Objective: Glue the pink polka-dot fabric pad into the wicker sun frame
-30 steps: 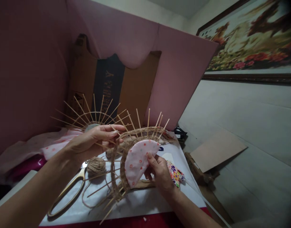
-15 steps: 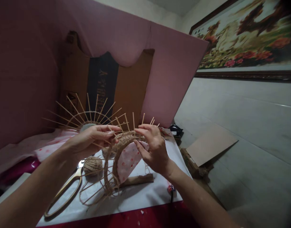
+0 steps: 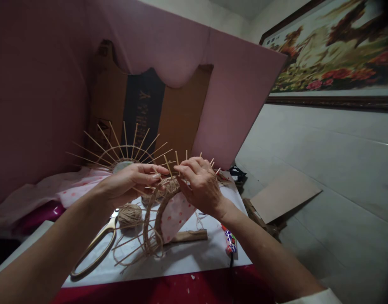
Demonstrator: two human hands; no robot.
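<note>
A pink board (image 3: 241,93) rises behind the ball of twine (image 3: 130,217), with a cardboard box (image 3: 184,114) against it. A white sheet (image 3: 219,253) lies under the ball. Just right of the ball, the half-round woven frame (image 3: 176,215) stands tilted, its spotted cloth facing right. Above the ball, the left hand (image 3: 133,181) pinches the frame's upper left rim between thumb and fingers; farther right, the right hand (image 3: 202,185) is closed over its top edge, hiding the exact contact. Gold-handled scissors (image 3: 101,257) lie left of the ball.
</note>
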